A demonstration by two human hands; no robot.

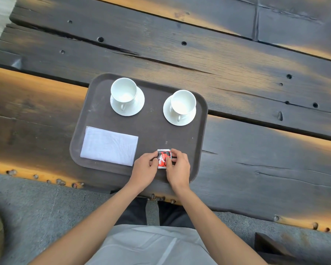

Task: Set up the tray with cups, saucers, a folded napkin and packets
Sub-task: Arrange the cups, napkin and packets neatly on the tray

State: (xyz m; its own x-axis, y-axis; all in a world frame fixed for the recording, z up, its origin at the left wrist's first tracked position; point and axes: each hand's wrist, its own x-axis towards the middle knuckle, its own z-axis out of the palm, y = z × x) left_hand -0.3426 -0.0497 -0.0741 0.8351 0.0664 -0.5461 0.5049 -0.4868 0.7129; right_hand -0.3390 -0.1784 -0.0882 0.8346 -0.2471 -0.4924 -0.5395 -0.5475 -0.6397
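A dark brown tray (151,131) sits on the weathered wooden bench (256,77). At its 11 o'clock a white cup (123,90) stands on a saucer (138,107); at 1 o'clock a second cup (183,102) stands on its saucer (167,113). A folded white napkin (109,146) lies at 8 o'clock. At 5 o'clock the left hand (144,167) and right hand (178,166) pinch a red-and-white packet (163,158), possibly several stacked, against the tray.

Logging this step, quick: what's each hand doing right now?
Left hand: fingers closed on the red packet.
Right hand: fingers closed on the same packet.
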